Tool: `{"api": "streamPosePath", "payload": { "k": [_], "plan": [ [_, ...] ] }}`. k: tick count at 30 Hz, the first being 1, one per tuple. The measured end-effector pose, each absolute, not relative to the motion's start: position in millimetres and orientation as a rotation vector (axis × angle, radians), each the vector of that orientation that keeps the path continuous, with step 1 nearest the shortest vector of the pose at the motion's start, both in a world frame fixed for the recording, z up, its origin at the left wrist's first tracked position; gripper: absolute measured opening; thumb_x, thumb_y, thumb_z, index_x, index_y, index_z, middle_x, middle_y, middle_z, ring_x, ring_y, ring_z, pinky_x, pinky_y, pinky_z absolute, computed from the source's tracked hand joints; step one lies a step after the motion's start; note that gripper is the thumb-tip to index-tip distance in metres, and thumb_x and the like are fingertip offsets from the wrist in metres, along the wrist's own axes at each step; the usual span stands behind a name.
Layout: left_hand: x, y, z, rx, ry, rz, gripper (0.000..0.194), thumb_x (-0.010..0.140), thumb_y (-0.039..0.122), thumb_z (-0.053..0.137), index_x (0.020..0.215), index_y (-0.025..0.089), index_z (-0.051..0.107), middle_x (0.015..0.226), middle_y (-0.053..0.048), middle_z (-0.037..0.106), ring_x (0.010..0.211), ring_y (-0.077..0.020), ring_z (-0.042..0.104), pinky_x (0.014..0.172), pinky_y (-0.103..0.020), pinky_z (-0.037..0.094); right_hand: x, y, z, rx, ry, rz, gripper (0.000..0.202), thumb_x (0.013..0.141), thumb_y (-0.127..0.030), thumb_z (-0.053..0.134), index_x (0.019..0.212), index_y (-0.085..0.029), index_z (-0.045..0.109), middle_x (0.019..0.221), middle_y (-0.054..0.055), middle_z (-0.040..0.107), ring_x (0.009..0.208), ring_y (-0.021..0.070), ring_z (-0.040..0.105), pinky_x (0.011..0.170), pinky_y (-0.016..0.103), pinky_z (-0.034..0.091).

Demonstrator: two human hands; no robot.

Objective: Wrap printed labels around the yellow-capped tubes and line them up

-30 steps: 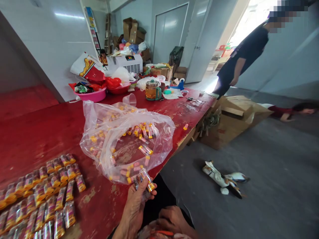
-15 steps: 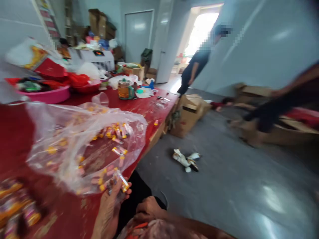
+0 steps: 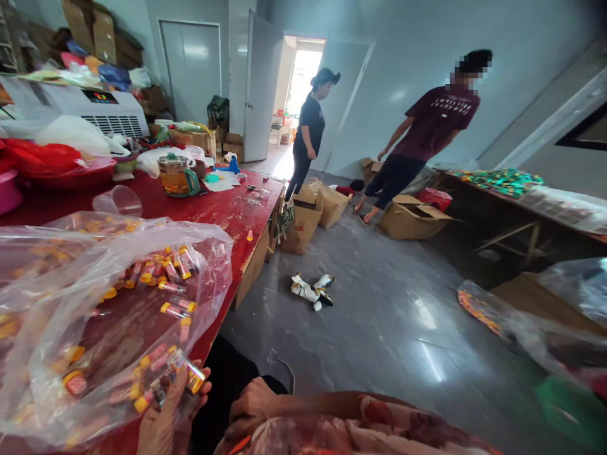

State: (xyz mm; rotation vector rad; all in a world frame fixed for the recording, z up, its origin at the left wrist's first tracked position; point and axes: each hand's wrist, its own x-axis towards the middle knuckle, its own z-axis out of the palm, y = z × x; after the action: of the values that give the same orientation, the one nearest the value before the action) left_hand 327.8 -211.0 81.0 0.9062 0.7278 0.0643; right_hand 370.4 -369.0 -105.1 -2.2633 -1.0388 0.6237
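Note:
My left hand (image 3: 165, 404), at the red table's (image 3: 208, 212) near edge, is closed around small clear tubes (image 3: 193, 374) with yellow caps and printed wrapping; how many it holds is unclear. Beside it spreads a clear plastic bag (image 3: 215, 246) with many similar tubes (image 3: 177, 306), pink inside and yellow-capped. Over my lap, my right hand (image 3: 253, 404) is curled closed. An orange object (image 3: 239, 445) shows just below it, but what the fingers hold, if anything, cannot be made out.
A glass teapot (image 3: 174, 175) and a clear cup (image 3: 117, 201) stand on the table. White shoes (image 3: 310, 291) lie on the grey floor. Two people (image 3: 310, 129) stand near cardboard boxes (image 3: 412, 218). A bench at right carries green and orange pieces (image 3: 505, 180).
My view has swung right, bringing the right-hand bench and bags into sight. Both hands keep much the same pose, the tubes still in my left. Both standing people now show more clearly.

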Motion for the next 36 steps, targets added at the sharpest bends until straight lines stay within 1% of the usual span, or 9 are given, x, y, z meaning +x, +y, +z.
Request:
{"api": "streamPosePath", "payload": {
  "k": [9,14,23,26,28,30,31,34,36],
  "plan": [
    [329.0,-214.5,83.9,0.914,0.708,0.097,0.041,0.055,0.010,0.079,0.092,0.018,0.063,0.076,-0.003,0.073,0.058,-0.0214,0.069,0.046,-0.024,0.055,371.3,-368.0,-100.3,-2.266,-1.029,0.627,0.055,0.078,-0.070,0.038,0.051,-0.025,0.053,0.042,-0.008,0.046,0.044,0.0100,0.047,0.044,0.018,0.024],
    [326.9,-213.3,86.5,0.884,0.746,0.069,0.036,0.059,0.010,0.077,0.091,0.018,0.064,0.077,-0.003,0.073,0.058,-0.0198,0.069,0.051,-0.025,0.058,370.7,-367.6,-95.1,-2.300,-1.029,0.641,0.055,0.084,-0.065,0.035,0.051,-0.025,0.054,0.039,-0.008,0.045,0.042,0.0094,0.046,0.043,0.018,0.022],
    [329.9,-208.6,76.7,0.909,0.738,0.061,0.031,0.061,0.013,0.079,0.088,0.016,0.065,0.078,-0.004,0.073,0.060,-0.0201,0.070,0.051,-0.024,0.057,372.1,-368.4,-88.8,-2.362,-1.072,0.513,0.051,0.084,-0.063,0.040,0.056,-0.027,0.062,0.041,-0.010,0.048,0.043,0.0074,0.048,0.042,0.017,0.024],
    [324.1,-204.5,81.6,0.871,0.720,0.139,0.030,0.064,0.014,0.078,0.092,0.016,0.065,0.077,-0.002,0.072,0.061,-0.0177,0.069,0.051,-0.022,0.056,359.9,-372.8,-85.4,-2.335,-1.101,0.466,0.047,0.086,-0.060,0.046,0.066,-0.023,0.067,0.048,-0.008,0.055,0.047,0.0077,0.052,0.045,0.017,0.029],
    [316.6,-199.9,88.6,0.801,0.713,0.214,0.026,0.067,0.013,0.076,0.092,0.015,0.065,0.077,-0.003,0.072,0.061,-0.0170,0.069,0.053,-0.024,0.056,348.7,-377.5,-83.8,-2.290,-1.117,0.436,0.047,0.092,-0.053,0.044,0.076,-0.016,0.068,0.058,-0.003,0.062,0.051,0.0086,0.055,0.052,0.020,0.037],
    [309.5,-192.9,93.4,0.754,0.689,0.202,0.022,0.070,0.018,0.075,0.089,0.012,0.066,0.076,-0.006,0.072,0.059,-0.0170,0.068,0.052,-0.024,0.055,344.2,-381.2,-83.6,-2.233,-1.140,0.408,0.053,0.098,-0.046,0.030,0.081,-0.015,0.069,0.066,0.002,0.066,0.058,0.0093,0.060,0.055,0.020,0.038],
    [305.8,-188.9,94.2,0.738,0.673,0.215,0.024,0.069,0.022,0.077,0.088,0.011,0.066,0.075,-0.006,0.072,0.058,-0.0169,0.068,0.052,-0.024,0.055,344.8,-381.8,-83.6,-2.200,-1.157,0.398,0.055,0.098,-0.045,0.028,0.078,-0.015,0.070,0.063,0.003,0.065,0.056,0.0096,0.060,0.053,0.020,0.036],
    [290.1,-178.9,90.8,0.725,0.670,0.268,0.032,0.065,0.032,0.081,0.085,0.011,0.067,0.073,-0.006,0.072,0.063,-0.0189,0.069,0.056,-0.025,0.055,350.2,-377.6,-77.0,-2.099,-1.218,0.337,0.048,0.095,-0.045,0.037,0.073,-0.016,0.068,0.060,0.003,0.065,0.053,0.0103,0.058,0.050,0.021,0.037],
    [276.6,-175.2,86.0,0.723,0.680,0.319,0.036,0.061,0.036,0.083,0.083,0.013,0.068,0.071,-0.005,0.071,0.069,-0.0211,0.070,0.062,-0.029,0.057,352.2,-370.9,-61.5,-2.052,-1.243,0.266,0.039,0.093,-0.041,0.044,0.074,-0.016,0.067,0.063,0.005,0.066,0.056,0.0124,0.058,0.055,0.024,0.042]
  ]
}}
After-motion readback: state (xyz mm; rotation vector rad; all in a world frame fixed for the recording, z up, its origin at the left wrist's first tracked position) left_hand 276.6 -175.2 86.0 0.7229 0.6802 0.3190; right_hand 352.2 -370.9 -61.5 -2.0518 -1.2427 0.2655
